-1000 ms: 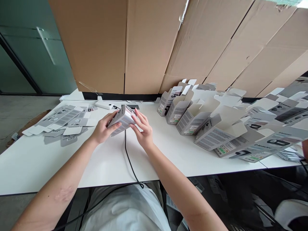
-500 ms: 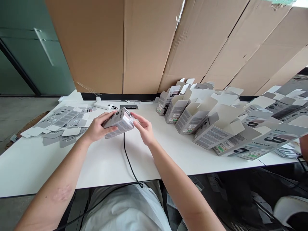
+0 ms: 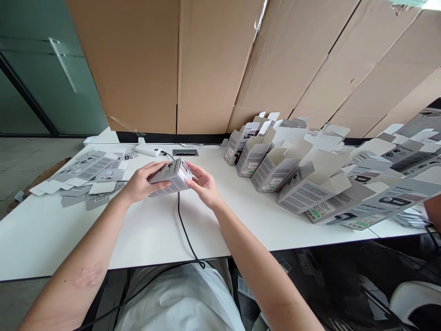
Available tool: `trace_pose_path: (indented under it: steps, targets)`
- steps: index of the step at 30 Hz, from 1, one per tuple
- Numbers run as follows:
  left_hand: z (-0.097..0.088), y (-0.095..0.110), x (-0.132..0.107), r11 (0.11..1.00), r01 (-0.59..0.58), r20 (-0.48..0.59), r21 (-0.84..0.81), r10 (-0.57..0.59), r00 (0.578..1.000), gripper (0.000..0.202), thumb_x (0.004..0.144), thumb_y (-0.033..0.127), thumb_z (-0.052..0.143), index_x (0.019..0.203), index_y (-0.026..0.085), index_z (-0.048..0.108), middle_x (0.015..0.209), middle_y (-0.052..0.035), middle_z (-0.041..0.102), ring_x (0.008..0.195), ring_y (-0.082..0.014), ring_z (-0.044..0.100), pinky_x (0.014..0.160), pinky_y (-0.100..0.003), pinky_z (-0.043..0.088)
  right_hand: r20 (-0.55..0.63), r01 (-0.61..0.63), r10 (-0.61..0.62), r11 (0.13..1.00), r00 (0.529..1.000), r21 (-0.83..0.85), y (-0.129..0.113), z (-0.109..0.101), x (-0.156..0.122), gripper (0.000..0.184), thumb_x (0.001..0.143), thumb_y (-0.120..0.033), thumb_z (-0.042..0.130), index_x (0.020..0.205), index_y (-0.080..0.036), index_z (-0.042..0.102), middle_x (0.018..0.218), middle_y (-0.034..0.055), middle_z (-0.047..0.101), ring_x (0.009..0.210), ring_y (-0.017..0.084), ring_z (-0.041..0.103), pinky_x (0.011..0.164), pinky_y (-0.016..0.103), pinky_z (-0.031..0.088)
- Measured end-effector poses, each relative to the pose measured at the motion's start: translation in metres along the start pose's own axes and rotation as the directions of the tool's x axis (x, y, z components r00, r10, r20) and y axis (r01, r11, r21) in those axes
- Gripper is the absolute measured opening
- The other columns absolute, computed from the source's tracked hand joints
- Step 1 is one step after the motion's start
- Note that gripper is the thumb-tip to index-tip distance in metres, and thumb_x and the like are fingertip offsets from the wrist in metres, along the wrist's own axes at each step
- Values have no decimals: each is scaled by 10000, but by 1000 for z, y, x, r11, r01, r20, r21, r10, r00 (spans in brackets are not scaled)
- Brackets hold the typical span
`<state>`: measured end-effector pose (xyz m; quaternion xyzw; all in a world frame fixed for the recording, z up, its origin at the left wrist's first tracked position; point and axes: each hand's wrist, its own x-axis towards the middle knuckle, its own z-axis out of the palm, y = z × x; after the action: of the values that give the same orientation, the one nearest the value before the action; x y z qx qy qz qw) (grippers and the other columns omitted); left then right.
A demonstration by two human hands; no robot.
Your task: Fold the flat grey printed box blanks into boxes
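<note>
A small grey printed carton (image 3: 169, 176) is held between my two hands above the white table (image 3: 151, 234). My left hand (image 3: 143, 183) wraps round its left end, thumb along the near side and fingers over the top. At the carton's right end, my right hand (image 3: 203, 183) has its thumb and fingers on the edges of the end face. That end looks closed; the left end is hidden by my left hand. To the left lies a pile of flat, unfolded cartons (image 3: 93, 170).
Several upright cartons (image 3: 275, 168) with raised flaps crowd the right side. Behind the table stand tall brown cardboard panels (image 3: 210, 64). A black cable (image 3: 184, 227) runs over the table edge to my lap. A white power strip (image 3: 148, 150) lies at the back.
The carton has tilted slightly between my hands, and its end face has turned a little. My right hand's fingers have closed in further round that end.
</note>
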<state>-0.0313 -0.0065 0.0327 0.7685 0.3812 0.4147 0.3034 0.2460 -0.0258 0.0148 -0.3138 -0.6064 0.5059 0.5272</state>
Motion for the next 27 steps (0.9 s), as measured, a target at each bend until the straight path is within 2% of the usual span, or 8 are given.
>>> trace_pose_path:
  steps: [4, 9, 12, 18, 23, 27]
  targets:
    - [1, 1, -1, 1000, -25, 15, 15, 25, 1000, 843, 913, 775, 888, 1580, 276, 756, 1584, -129, 704, 1447, -379, 682, 1144, -416, 626, -2, -3, 3, 1000, 1000, -3, -4, 1, 0, 731, 892, -651, 974, 1514, -312, 793, 1615, 102, 727, 1560, 357, 637, 1323, 533, 523]
    - [5, 2, -2, 993, -53, 107, 109, 41, 993, 907, 877, 815, 897, 1607, 300, 738, 1476, -118, 750, 1327, -362, 734, 1121, -457, 630, 19, -23, 23, 1000, 1000, 10, -6, 2, 0, 739, 879, -679, 972, 1497, -311, 807, 1545, 93, 773, 1492, 345, 687, 1295, 525, 555]
    - [5, 1, -2, 994, -45, 135, 102, 31, 990, 896, 892, 810, 886, 1616, 305, 730, 1480, -122, 748, 1336, -370, 731, 1116, -472, 631, 46, -38, 37, 999, 998, 33, -7, 2, 0, 756, 897, -676, 959, 1541, -320, 787, 1568, 84, 763, 1493, 342, 691, 1296, 531, 563]
    - [3, -3, -2, 998, -53, 139, 43, 46, 989, 856, 912, 742, 911, 1637, 333, 709, 1585, -110, 708, 1439, -379, 690, 1199, -489, 598, 105, -36, 27, 996, 994, 81, -7, 1, 0, 834, 897, -626, 982, 1632, -328, 724, 1641, 70, 714, 1558, 350, 653, 1333, 553, 542]
    - [4, -1, -2, 997, -42, 123, 58, 34, 992, 838, 920, 751, 898, 1623, 330, 720, 1563, -112, 720, 1412, -377, 705, 1178, -487, 611, 87, -18, 11, 997, 996, 76, -4, 4, 0, 851, 901, -626, 979, 1649, -327, 706, 1641, 75, 713, 1560, 349, 650, 1343, 562, 531]
    - [4, -1, -2, 995, -76, 100, 65, 69, 993, 823, 924, 733, 905, 1617, 329, 722, 1555, -104, 727, 1398, -362, 715, 1178, -459, 607, 67, 10, -13, 999, 998, 43, -1, 5, 0, 835, 937, -653, 939, 1662, -319, 691, 1649, 85, 706, 1560, 349, 648, 1352, 556, 515]
